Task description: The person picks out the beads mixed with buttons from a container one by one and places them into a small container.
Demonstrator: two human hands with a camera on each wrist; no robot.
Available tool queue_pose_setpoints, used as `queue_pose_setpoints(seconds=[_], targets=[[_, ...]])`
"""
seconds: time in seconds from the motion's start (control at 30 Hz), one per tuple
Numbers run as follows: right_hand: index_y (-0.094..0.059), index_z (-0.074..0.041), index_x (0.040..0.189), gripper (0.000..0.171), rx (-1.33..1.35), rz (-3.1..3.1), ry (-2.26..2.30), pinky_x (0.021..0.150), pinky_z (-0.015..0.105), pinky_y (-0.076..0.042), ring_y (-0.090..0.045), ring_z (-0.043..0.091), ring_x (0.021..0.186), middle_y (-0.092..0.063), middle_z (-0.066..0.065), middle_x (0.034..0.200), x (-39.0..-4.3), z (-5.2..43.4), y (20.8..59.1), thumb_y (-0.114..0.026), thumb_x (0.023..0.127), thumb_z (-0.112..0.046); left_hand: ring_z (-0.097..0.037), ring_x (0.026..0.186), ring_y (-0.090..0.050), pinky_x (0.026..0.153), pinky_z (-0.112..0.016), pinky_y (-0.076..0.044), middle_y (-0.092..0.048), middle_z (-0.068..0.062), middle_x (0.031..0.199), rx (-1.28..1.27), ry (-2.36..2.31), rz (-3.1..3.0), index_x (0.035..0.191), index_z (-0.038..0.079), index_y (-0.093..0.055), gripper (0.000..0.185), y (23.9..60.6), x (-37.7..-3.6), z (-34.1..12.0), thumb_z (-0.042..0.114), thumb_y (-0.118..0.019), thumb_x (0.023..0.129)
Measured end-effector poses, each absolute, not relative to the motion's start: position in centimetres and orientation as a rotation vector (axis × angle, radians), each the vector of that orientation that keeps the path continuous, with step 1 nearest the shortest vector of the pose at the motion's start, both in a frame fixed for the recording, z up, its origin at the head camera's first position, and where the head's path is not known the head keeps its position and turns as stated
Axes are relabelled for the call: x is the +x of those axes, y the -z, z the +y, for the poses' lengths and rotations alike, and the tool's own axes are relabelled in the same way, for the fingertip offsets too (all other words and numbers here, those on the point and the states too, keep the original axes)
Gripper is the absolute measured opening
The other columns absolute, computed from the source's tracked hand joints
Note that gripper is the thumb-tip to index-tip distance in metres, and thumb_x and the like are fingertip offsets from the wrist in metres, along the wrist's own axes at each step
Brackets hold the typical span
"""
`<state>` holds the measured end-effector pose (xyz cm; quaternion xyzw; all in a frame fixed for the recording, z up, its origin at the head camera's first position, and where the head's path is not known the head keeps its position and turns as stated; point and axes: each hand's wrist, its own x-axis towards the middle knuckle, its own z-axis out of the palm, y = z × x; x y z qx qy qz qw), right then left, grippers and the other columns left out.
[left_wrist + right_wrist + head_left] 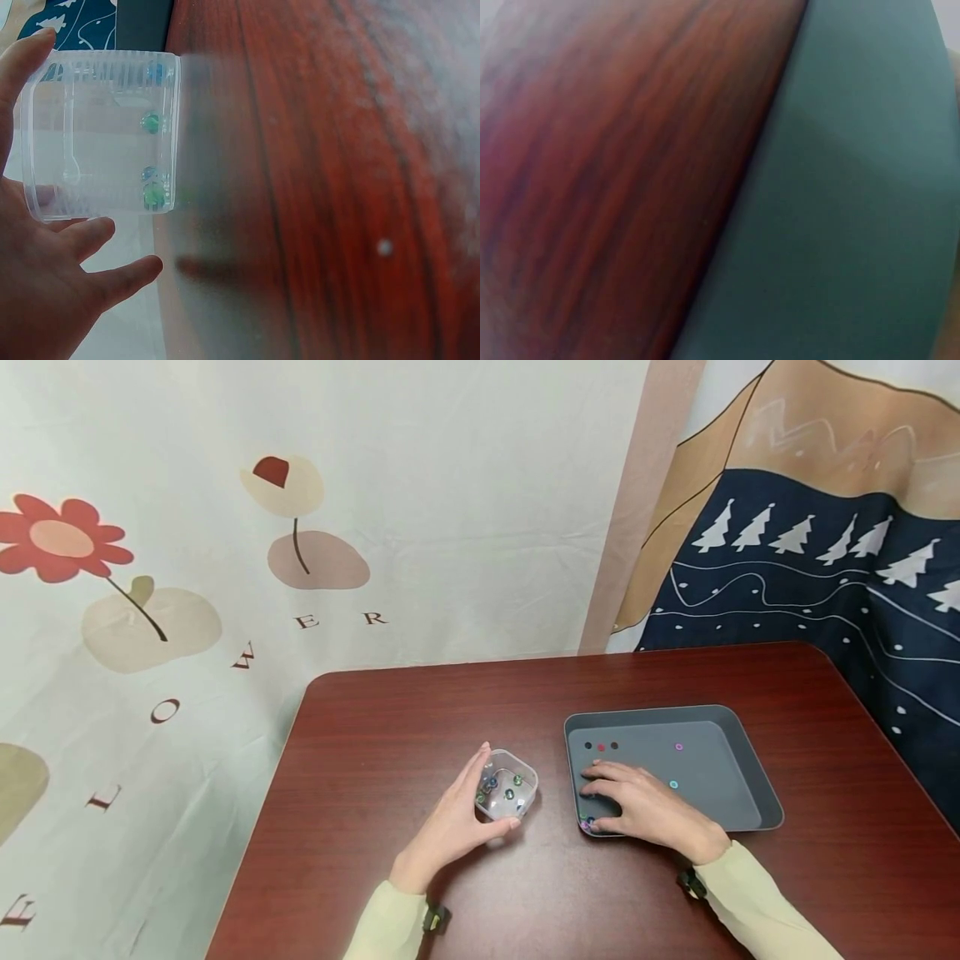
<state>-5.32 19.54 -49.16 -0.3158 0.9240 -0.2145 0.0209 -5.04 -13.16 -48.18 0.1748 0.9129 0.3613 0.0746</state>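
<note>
My left hand (452, 823) holds a clear plastic box (528, 767), thumb on one side and fingers on the other. Several green and blue glass marbles (517, 780) lie in it; the left wrist view shows them along the bottom of the box (97, 127). Over the left part of a grey tray (716, 777) is my right hand (647, 806), its fingers spread and bent a little. Its thumb is by a small cluster of coloured beads (585, 824) in the near left corner; whether it touches them I cannot tell. The right wrist view shows mostly tray wall (840, 195).
Farther back in the tray lie two dark rings, a red ring (601, 747) between them, and a purple ring (678, 747). A light blue ring (673, 785) sits nearer the middle. The brown wooden table (390, 735) meets a printed curtain (465, 527) behind.
</note>
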Motion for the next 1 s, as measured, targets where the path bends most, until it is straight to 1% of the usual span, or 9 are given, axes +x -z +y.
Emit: queue_pose_setpoints(seconds=[0.17, 0.4, 0.67, 0.8, 1.0], targets=[[-0.078, -0.017, 0.113, 0.034, -1.025, 2.882, 0.644, 0.099, 0.059, -0.05, -0.058, 0.033, 0.129, -0.065, 0.008, 0.136, -5.3, 19.5, 49.3, -0.089, 0.082, -0.027, -0.023, 0.151, -0.036, 0.118, -0.052, -0.034, -0.022, 0.004, 0.171, 0.517, -1.084, 2.741, 0.166, 0.015, -0.022, 0.111, 48.1, -5.0, -13.1, 0.054, -0.083, 0.082], [-0.079, -0.021, 0.108, 0.025, -1.038, 2.861, 0.638, 0.101, 0.056, -0.05, -0.059, 0.03, 0.126, -0.065, 0.006, 0.135, -5.3, 19.1, 49.2, -0.086, 0.086, -0.029, -0.024, 0.151, -0.035, 0.118, -0.053, -0.034, -0.022, 0.003, 0.171, 0.515, -1.079, 2.744, 0.166, 0.015, -0.023, 0.111, 48.1, -5.0, -13.1, 0.055, -0.082, 0.082], [-0.079, -0.024, 0.102, 0.015, -1.051, 2.851, 0.655, 0.101, 0.053, -0.05, -0.061, 0.028, 0.121, -0.066, 0.005, 0.13, -5.3, 18.7, 49.3, -0.085, 0.088, -0.025, -0.023, 0.151, -0.034, 0.118, -0.053, -0.033, -0.022, 0.003, 0.171, 0.51, -1.084, 2.74, 0.166, 0.016, -0.023, 0.111, 48.2, -5.0, -13.2, 0.055, -0.082, 0.082], [-0.078, -0.023, 0.099, 0.011, -1.063, 2.845, 0.668, 0.1, 0.05, -0.052, -0.061, 0.026, 0.119, -0.067, 0.004, 0.125, -5.3, 18.5, 49.2, -0.083, 0.089, -0.022, -0.025, 0.151, -0.035, 0.118, -0.054, -0.034, -0.023, 0.001, 0.171, 0.517, -1.089, 2.742, 0.166, 0.016, -0.023, 0.111, 48.3, -5.0, -13.2, 0.056, -0.082, 0.082], [-0.078, -0.019, 0.099, 0.013, -1.099, 2.853, 0.715, 0.091, 0.044, -0.056, -0.064, 0.019, 0.108, -0.068, -0.001, 0.115, -5.4, 18.5, 49.3, -0.084, 0.088, -0.017, -0.025, 0.15, -0.036, 0.118, -0.053, -0.034, -0.024, 0.001, 0.171, 0.527, -1.094, 2.74, 0.166, 0.016, -0.023, 0.11, 48.2, -5.0, -13.2, 0.055, -0.082, 0.082]])
